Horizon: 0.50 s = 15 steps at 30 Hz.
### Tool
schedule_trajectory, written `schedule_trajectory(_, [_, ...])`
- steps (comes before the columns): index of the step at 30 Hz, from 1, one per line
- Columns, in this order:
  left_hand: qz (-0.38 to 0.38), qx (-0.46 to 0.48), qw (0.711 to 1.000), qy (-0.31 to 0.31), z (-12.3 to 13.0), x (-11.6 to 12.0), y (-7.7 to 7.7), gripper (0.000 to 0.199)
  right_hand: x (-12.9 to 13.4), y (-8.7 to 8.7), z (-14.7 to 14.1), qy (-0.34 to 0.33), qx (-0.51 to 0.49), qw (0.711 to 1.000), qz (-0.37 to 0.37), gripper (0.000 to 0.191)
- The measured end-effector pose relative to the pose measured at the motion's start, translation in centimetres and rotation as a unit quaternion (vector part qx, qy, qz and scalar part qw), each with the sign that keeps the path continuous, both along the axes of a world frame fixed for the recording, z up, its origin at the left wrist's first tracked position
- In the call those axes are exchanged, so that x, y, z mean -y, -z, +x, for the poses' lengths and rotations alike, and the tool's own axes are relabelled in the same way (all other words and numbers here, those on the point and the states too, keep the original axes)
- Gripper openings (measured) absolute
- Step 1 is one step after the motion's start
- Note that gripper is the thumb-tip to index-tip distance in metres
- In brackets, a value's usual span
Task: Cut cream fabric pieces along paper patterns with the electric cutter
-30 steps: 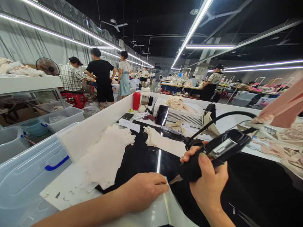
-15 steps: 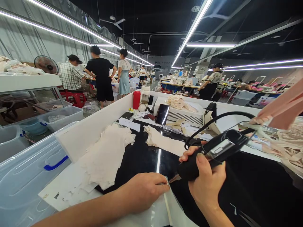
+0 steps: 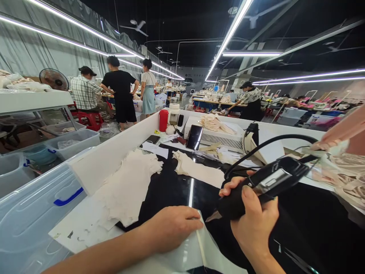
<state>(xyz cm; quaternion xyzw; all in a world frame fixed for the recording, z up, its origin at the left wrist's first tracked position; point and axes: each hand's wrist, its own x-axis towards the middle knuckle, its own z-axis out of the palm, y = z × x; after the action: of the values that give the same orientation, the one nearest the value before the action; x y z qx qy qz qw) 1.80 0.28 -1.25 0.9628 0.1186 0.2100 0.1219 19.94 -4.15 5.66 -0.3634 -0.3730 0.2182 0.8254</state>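
Note:
My right hand [image 3: 255, 220] is wrapped round a black handheld electric tool [image 3: 268, 182] with a silver panel, raised over the black work surface [image 3: 168, 194]; a black cable arcs from the tool. Fingers pressed together, my left hand [image 3: 178, 228] rests at the upper corner of a clear plastic sheet [image 3: 209, 249] with a pale strip along it. Left of the hands is a stack of cream fabric pieces [image 3: 129, 186]. Beyond them lies another cream piece [image 3: 196, 169]. Whatever hangs at the tool's far end overlaps pink fabric [image 3: 346, 131].
At the back stand a phone [image 3: 194, 137], a red container [image 3: 163, 120], a jar [image 3: 173, 116] and a white vented box [image 3: 222, 139]. A translucent bin [image 3: 31, 224] is at left. People [image 3: 119, 89] stand and sit further off. Beige fabric [image 3: 350, 175] lies right.
My right hand and the tool have shifted slightly right and down. My left hand has barely moved. A person at the back right now bends forward over a table.

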Motion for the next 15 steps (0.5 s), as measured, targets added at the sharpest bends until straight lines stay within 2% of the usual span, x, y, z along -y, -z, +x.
schedule_trajectory(15, [-0.012, -0.025, 1.000, -0.010, -0.2, 0.1, -0.8, 0.032, -1.2, 1.0, -0.1, 0.001, 0.018, 1.000, 0.005, 0.038])
